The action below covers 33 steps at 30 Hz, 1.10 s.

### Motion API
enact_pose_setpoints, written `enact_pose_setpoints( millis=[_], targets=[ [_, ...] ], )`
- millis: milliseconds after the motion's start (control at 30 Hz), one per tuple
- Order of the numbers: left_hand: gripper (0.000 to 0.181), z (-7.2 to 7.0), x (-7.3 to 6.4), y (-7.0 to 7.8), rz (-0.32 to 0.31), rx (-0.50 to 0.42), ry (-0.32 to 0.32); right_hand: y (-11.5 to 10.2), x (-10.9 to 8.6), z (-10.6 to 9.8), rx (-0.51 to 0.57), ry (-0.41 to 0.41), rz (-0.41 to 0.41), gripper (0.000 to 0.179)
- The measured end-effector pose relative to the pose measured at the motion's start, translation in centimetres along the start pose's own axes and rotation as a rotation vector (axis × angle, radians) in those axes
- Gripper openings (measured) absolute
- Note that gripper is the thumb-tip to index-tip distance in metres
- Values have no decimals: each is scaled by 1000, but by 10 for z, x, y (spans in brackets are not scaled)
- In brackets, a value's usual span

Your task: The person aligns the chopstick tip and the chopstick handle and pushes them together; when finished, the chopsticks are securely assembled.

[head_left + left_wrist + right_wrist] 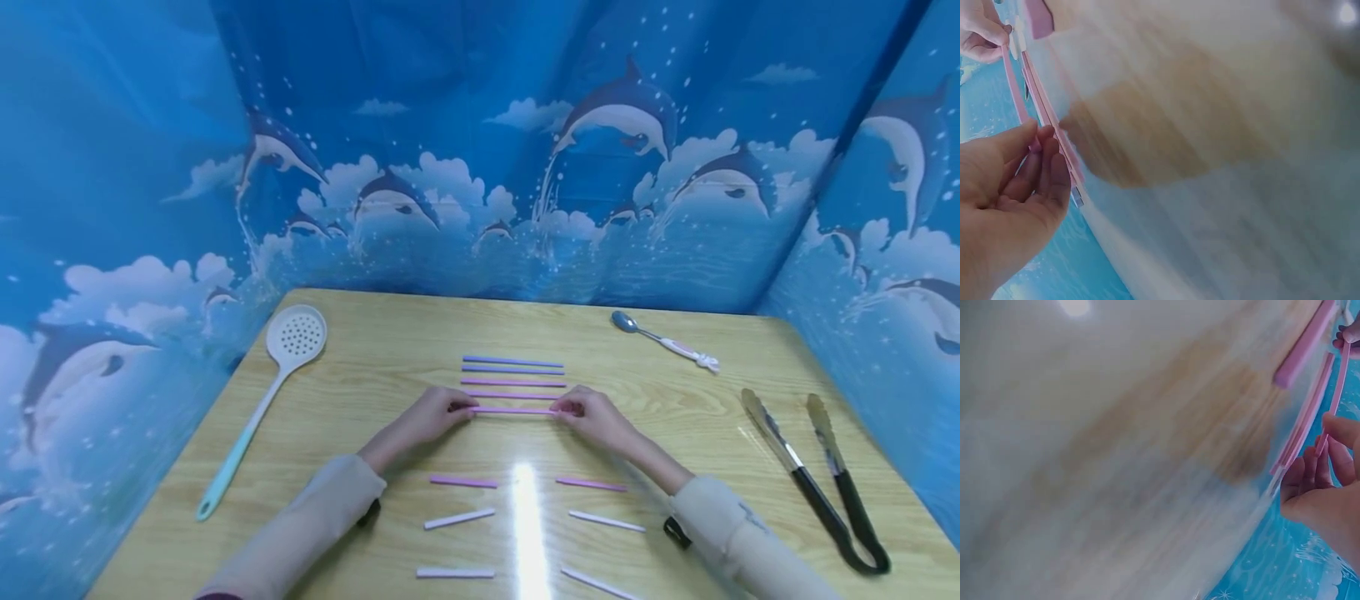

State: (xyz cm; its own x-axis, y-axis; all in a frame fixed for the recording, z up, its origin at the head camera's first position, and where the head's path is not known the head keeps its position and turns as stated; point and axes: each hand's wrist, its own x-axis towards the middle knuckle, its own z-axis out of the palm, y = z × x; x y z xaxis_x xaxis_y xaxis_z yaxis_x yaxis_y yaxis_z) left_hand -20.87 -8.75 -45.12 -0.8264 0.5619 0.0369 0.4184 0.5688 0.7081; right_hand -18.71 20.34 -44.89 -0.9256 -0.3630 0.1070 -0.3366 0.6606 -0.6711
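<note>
My left hand [437, 414] and right hand [597, 418] pinch a thin pink stick [513, 410] at its two ends, thumb against fingers. Both wrist views show this pink stick [1015, 87] raised off the wooden table [360, 333]. Just beyond it two pink sticks [513, 395] lie crosswise, one behind the other. Farther back, two blue-violet sticks [513, 370] lie parallel to them. On the near side of my hands are two shorter pink sticks [463, 482], one left and one right, set apart by a gap.
Several pale lilac sticks [455, 573] lie in two columns nearer me. A slotted skimmer [297, 335] with a mint handle is at the left. A spoon [660, 338] lies at the back right, and black-handled tongs [813, 492] lie spread at the right. A dolphin-printed curtain [465, 167] borders the table.
</note>
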Motion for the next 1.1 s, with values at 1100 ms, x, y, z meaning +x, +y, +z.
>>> enact_pose_setpoints(
  millis=[1100],
  targets=[
    [13,3,6,-2,-10,82,35,4,11,8,-13,-13,-39,5]
  ],
)
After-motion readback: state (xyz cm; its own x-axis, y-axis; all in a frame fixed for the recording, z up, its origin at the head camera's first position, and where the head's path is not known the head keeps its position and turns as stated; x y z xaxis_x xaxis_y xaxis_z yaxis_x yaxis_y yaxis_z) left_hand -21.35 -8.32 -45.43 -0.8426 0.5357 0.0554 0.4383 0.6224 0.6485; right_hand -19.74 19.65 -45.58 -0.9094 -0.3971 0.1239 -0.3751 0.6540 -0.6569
